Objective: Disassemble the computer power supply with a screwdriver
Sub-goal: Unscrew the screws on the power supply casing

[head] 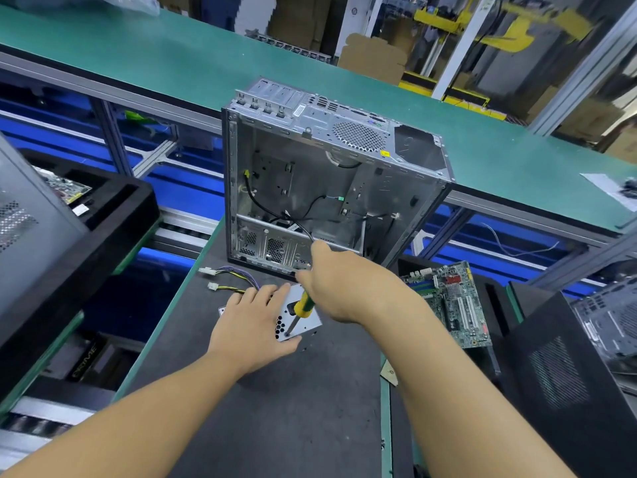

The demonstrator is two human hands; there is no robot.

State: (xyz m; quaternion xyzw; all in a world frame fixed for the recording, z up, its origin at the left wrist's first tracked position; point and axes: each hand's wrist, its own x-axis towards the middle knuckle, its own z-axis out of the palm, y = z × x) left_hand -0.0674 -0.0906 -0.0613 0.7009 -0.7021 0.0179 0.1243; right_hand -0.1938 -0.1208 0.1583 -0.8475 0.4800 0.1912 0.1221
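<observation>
The silver power supply lies on the dark mat in front of me, mostly covered by my left hand, which lies on top of it with fingers spread. Its yellow and purple cables with white plugs trail off to the left. My right hand grips a screwdriver with a yellow and green handle. The shaft slants down and its tip stands on the near corner of the power supply's perforated face.
An emptied silver computer case stands open just behind the power supply. A green motherboard lies to the right, beside a black case. Another case and a black tray sit at left. A green conveyor runs behind.
</observation>
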